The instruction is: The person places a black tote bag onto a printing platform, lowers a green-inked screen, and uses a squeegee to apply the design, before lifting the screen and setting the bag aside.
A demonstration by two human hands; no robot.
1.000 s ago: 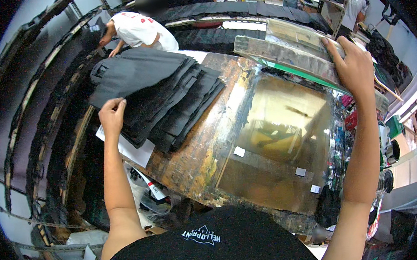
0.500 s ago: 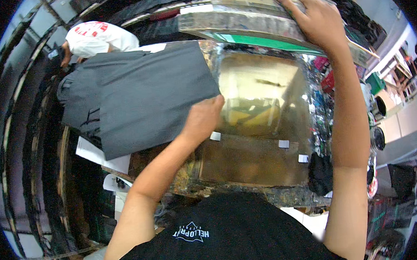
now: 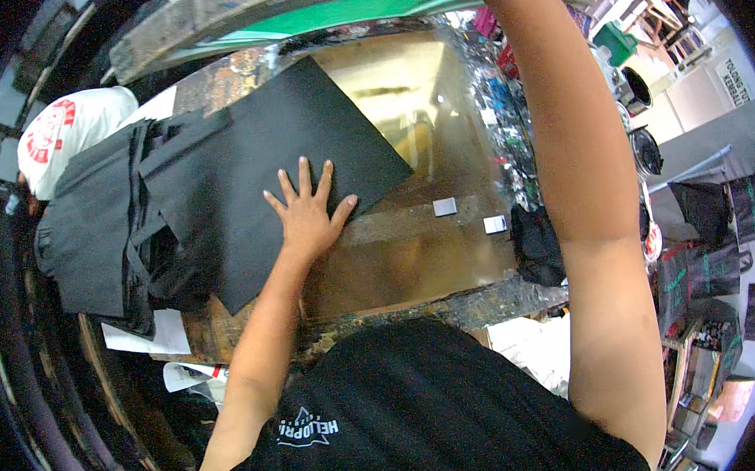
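Note:
My left hand (image 3: pixel 306 219) lies flat with fingers spread on the near edge of a black fabric piece (image 3: pixel 274 138). The piece rests at an angle across the left part of a glossy, golden-brown printing board (image 3: pixel 414 259). A paint-stained wooden screen frame (image 3: pixel 291 1) with green mesh is tilted up over the board's far end. My right forearm (image 3: pixel 580 134) reaches up past that frame, and the hand leaves the picture at the top edge. Two small white tabs (image 3: pixel 445 206) sit on the board just right of my left hand.
A stack of black fabric bags (image 3: pixel 97 229) lies left of the board, with white papers (image 3: pixel 152 334) under it. A person in a white top (image 3: pixel 64 135) bends at the far left. A black rag (image 3: pixel 536 242) hangs at the board's right edge. Bins and bags crowd the right.
My left hand lifted a black piece off the stack and slid it right onto the board, where it now lies flat. The raised frame and my right hand have moved out past the top edge.

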